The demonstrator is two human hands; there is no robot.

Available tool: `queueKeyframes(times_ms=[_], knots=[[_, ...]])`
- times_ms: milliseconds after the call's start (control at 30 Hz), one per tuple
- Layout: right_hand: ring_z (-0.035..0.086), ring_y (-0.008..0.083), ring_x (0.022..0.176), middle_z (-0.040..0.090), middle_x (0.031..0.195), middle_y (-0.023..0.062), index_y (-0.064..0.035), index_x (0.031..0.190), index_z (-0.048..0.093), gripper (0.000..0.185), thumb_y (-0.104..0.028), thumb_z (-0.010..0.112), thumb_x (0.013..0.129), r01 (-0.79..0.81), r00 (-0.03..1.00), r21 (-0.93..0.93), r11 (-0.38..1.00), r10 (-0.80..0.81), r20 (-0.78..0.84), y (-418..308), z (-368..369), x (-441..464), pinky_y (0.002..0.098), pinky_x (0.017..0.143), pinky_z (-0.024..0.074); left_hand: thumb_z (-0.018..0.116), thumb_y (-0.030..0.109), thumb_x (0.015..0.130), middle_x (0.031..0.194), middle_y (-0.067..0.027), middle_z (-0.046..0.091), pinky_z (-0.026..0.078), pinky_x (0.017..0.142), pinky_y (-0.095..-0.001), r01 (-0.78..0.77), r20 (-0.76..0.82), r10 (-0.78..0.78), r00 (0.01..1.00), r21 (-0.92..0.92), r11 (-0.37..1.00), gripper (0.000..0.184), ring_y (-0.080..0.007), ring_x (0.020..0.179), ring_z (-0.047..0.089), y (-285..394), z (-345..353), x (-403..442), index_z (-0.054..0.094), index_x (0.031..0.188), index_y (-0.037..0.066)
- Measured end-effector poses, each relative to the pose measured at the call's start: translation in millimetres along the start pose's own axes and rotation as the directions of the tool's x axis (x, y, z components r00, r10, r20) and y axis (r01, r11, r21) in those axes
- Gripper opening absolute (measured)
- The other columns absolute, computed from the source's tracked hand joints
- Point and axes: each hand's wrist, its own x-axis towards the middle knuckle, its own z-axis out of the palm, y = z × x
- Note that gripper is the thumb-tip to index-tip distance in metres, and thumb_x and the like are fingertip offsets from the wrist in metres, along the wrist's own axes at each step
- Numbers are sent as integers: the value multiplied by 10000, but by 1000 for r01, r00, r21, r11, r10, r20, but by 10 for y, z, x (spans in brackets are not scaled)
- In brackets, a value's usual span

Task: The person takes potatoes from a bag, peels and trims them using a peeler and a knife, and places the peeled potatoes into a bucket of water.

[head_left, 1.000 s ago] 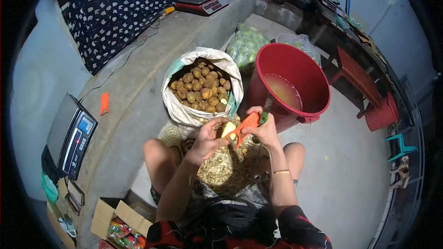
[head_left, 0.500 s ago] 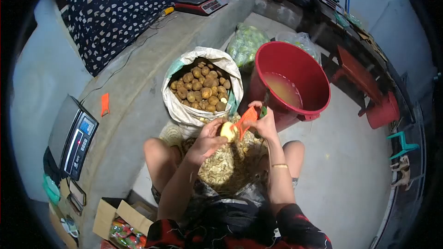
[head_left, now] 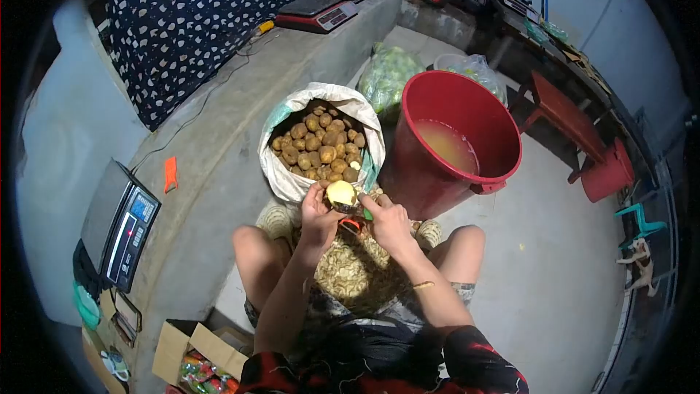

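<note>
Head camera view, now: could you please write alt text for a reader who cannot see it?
A person's left hand holds a partly peeled potato above a heap of peelings, while the right hand, beside it, grips a green handle; an orange peeler shows below. Beyond are an open sack of brown potatoes and a red bucket of cloudy liquid.

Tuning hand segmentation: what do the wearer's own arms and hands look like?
Left hand and right hand: no gloves. Short black sleeves with red patches, thin pale lines. Forearms bare, except a thin yellowish strip across the right one; bracelet or peel, can't tell.
</note>
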Motion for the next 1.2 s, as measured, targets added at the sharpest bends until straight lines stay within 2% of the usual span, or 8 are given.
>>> queueKeyframes(times_ms=[133, 333, 533, 667, 700, 1000, 1100, 1200], knots=[[638, 417, 727, 625, 764, 212, -98, 1092, 577, 402, -90, 759, 734, 19, 997, 352, 936, -45, 66, 69, 67, 91, 473, 610, 499, 668, -170, 711, 1137, -107, 558, 520, 903, -338, -28, -23, 29, 999, 59, 998, 572, -211, 1038, 602, -24, -21, -67, 440, 1206, 6], [633, 412, 735, 645, 790, 208, -43, 991, 597, 406, -138, 826, 670, -91, 995, 292, 952, 75, 66, 17, 48, 81, 467, 639, 495, 714, -116, 691, 1134, -95, 572, 480, 948, -340, 43, 32, -44, 998, 37, 998, 596, -206, 1077, 577, 29, -82, -9, 458, 1215, 7], [651, 270, 794, 676, 848, 182, -1, 1004, 634, 534, -165, 904, 573, -284, 903, 602, 746, -3, 430, 230, 15, 134, 399, 766, 493, 750, -47, 662, 1158, -112, 559, 427, 1007, -347, 143, 189, -113, 975, -154, 978, 661, -223, 1093, 566, 148, 50, -15, 446, 1247, 4], [649, 291, 753, 679, 866, 187, -19, 1030, 644, 516, -187, 899, 613, -235, 950, 508, 829, 86, 299, 130, -114, 126, 358, 717, 502, 744, -65, 662, 1162, -107, 559, 435, 999, -352, 107, 95, -95, 991, -139, 984, 663, -222, 1092, 568, 88, -44, 13, 444, 1249, 3], [643, 374, 733, 665, 877, 184, -71, 1082, 634, 516, -259, 866, 661, -14, 997, 399, 917, -19, 80, 141, -82, 74, 383, 680, 514, 738, -76, 662, 1166, -107, 558, 439, 996, -352, 83, 77, -76, 994, -79, 993, 665, -220, 1092, 568, 75, -50, 10, 442, 1252, 2], [650, 347, 722, 637, 871, 159, -138, 1150, 621, 480, -132, 791, 701, 31, 1000, 23, 999, -30, -4, -6, 35, 12, 447, 654, 517, 718, -138, 663, 1143, -110, 563, 520, 923, -333, 1, 39, -2, 999, 46, 999, 627, -211, 1040, 605, 62, -25, -19, 460, 1224, -28], [629, 200, 718, 664, 746, 116, -32, 994, 656, 513, -144, 906, 559, -170, 920, 704, 689, -146, 364, 228, 130, 112, 330, 709, 498, 730, -91, 655, 1162, -118, 562, 475, 971, -348, 92, 158, -90, 983, -7, 996, 645, -216, 1077, 582, 114, -49, -5, 466, 1238, -13], [619, 185, 747, 659, 776, 85, -30, 996, 642, 499, -137, 905, 585, -288, 867, 726, 625, -152, 475, 240, 52, 94, 314, 715, 490, 731, -70, 654, 1171, -115, 559, 453, 991, -353, 80, 159, -73, 985, -37, 996, 645, -220, 1085, 573, 143, -25, -30, 469, 1240, -7]])
